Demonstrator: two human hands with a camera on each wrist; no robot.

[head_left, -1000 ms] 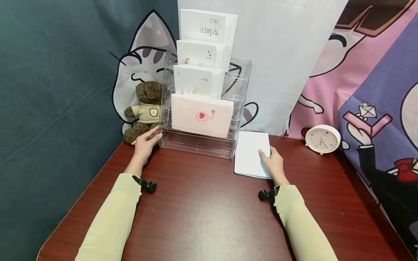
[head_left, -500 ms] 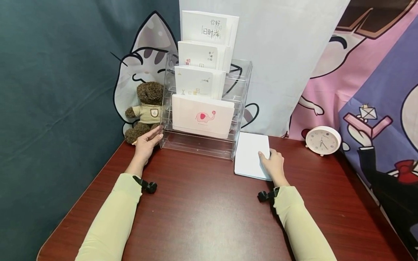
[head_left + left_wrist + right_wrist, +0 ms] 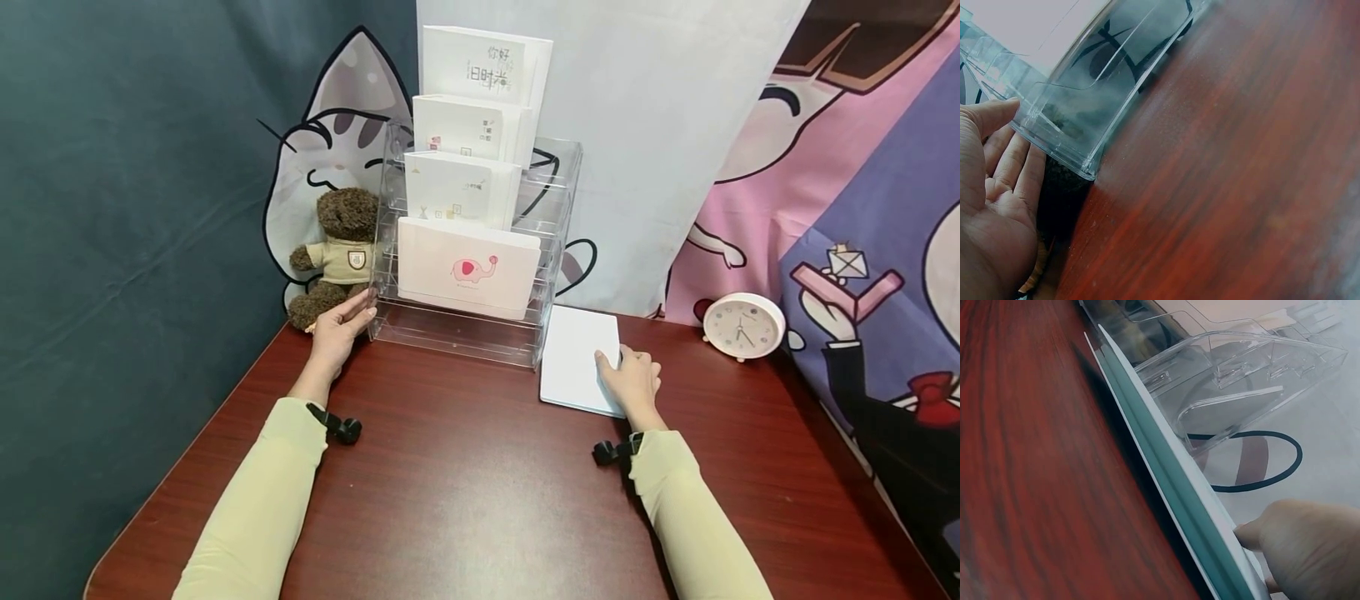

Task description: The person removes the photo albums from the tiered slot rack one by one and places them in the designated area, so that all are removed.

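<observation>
In the head view, a clear tiered display rack (image 3: 561,250) stands at the back of the table. It holds white booklets in steps, the front booklet (image 3: 468,287) printed with a pink elephant. My left hand (image 3: 333,337) holds the rack's left side panel at its lower front, thumb on the front edge (image 3: 1054,153) and fingers along the outside. Right of the rack lies a white notebook (image 3: 577,354); the right wrist view shows its teal page edges (image 3: 1169,487). My right hand (image 3: 632,385) grips its right edge, thumb on the cover, some fingers hidden.
A brown teddy bear (image 3: 345,250) in a pale yellow shirt sits left of the rack, close behind my left hand. A round white alarm clock (image 3: 744,327) stands at the back right of the reddish wooden table (image 3: 480,483). Printed cloth (image 3: 630,125) hangs behind.
The head view has shifted slightly. My right hand's outer fingers have spread a little to the right, while the thumb stays on the notebook. The left hand and the rack keep their places.
</observation>
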